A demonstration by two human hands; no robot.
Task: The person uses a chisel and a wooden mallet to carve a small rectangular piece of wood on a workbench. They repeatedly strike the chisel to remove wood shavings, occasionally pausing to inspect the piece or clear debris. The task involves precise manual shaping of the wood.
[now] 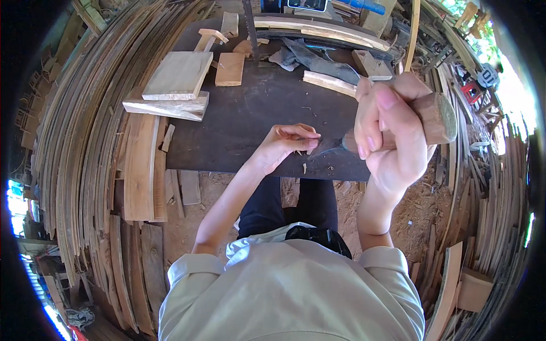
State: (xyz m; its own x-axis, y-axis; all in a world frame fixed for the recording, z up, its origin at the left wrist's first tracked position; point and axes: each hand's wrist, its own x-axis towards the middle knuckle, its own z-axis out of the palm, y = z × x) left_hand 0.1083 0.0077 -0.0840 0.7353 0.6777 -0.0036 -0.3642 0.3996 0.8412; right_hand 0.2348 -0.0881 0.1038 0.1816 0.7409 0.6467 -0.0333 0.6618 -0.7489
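One marking shows, at the upper right; no other writing can be read.
Bold, character-like shapes stand on a small pale-and-dark object [487,75] among the clutter by the bright opening, just beside a red item [471,92]; they are too small and distorted to make out surely. At the top edge, a lit screen [307,4] is cut off, its content illegible.

Dark tabletop [233,133] carries brown wood block [230,69], crumpled grey cloth [324,63], pale wood strip [329,83]. Small shavings [304,169] lie scattered.
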